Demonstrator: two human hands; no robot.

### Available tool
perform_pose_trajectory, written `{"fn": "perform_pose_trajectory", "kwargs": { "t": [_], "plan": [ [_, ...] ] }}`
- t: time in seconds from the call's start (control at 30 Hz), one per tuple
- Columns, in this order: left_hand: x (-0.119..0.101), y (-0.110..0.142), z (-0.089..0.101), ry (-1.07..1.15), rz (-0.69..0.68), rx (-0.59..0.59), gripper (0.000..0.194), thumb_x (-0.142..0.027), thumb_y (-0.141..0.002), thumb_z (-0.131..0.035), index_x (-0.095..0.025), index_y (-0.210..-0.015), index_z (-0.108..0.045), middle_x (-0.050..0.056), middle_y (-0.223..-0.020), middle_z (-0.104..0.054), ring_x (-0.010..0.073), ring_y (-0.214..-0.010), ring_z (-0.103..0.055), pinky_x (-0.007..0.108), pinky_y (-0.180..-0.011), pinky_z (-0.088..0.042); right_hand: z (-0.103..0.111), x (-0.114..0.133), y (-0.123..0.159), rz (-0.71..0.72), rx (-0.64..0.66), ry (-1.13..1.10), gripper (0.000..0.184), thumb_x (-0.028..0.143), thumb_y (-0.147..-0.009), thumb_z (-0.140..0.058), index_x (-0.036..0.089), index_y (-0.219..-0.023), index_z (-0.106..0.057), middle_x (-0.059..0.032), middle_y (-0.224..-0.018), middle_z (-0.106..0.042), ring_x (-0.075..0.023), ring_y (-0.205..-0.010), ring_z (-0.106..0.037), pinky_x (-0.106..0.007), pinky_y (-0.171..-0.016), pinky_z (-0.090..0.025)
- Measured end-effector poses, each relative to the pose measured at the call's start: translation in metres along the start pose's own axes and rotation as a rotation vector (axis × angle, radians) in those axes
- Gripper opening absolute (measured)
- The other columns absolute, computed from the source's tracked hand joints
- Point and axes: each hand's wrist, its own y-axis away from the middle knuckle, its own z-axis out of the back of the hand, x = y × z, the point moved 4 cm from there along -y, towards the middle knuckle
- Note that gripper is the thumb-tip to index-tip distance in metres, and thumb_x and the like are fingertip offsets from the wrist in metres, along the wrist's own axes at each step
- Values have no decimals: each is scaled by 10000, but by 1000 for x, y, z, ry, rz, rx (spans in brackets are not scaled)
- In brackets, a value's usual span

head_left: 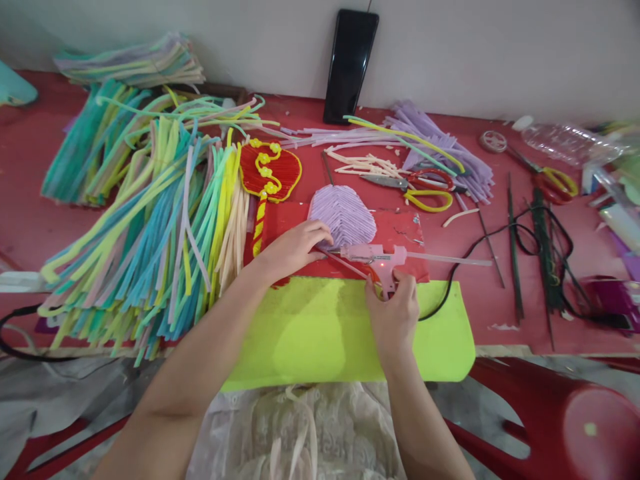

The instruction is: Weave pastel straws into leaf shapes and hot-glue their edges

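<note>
My right hand (pixel 395 307) is wrapped round the handle of a pink hot glue gun (pixel 367 253), whose small light glows. A clear glue stick (pixel 445 258) pokes out of its back end. The gun's nozzle points left, close to the fingers of my left hand (pixel 300 245). Those fingers are closed at the lower left edge of a rounded purple pipe-cleaner fan piece (pixel 343 217), laid in slanting ribs. A thin pinkish strand (pixel 347 262) runs from under the left fingers toward the gun; what exactly the fingertips pinch is partly hidden.
Bundles of coloured pipe cleaners (pixel 165 220) fill the left. A red-and-yellow fan (pixel 270 173) lies beside them. Behind are a phone (pixel 351 67), purple pipe cleaners (pixel 435 143) and yellow-handled scissors (pixel 427 200). A black cord (pixel 450 283) loops right. A yellow-green mat (pixel 310 333) covers the front edge.
</note>
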Motion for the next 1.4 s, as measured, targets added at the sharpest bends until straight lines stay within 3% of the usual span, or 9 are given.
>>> {"fn": "perform_pose_trajectory", "kwargs": {
  "t": [0.5, 0.87, 1.4],
  "plan": [
    [-2, -1, -4, -62, -25, -38, 214, -162, -830, -630, -182, -1042, -617, 54, -1040, -577, 176, -993, -559, 345, -921, -457, 5, 2, -1, -31, -22, -24, 344, 454, -812, -540, 171, -1009, -538, -101, -943, -611, -182, -699, -555, -339, -655, -469],
    [0, -1, -5, -62, -45, -54, 190, -176, -837, -627, -183, -1026, -612, 52, -1028, -575, 175, -983, -560, 339, -912, -458, 3, -2, 0, -26, -17, -17, 370, 470, -811, -532, 169, -1028, -530, -110, -953, -617, -210, -778, -590, -350, -680, -480],
    [-3, -1, -4, -170, -103, -40, 169, -215, -883, -565, -168, -1034, -623, 69, -1027, -593, 182, -965, -564, 340, -896, -468, 5, -2, -1, -42, -40, -17, 347, 455, -790, -564, 161, -971, -530, -82, -880, -616, -154, -613, -530, -314, -610, -447]
  ]
}}
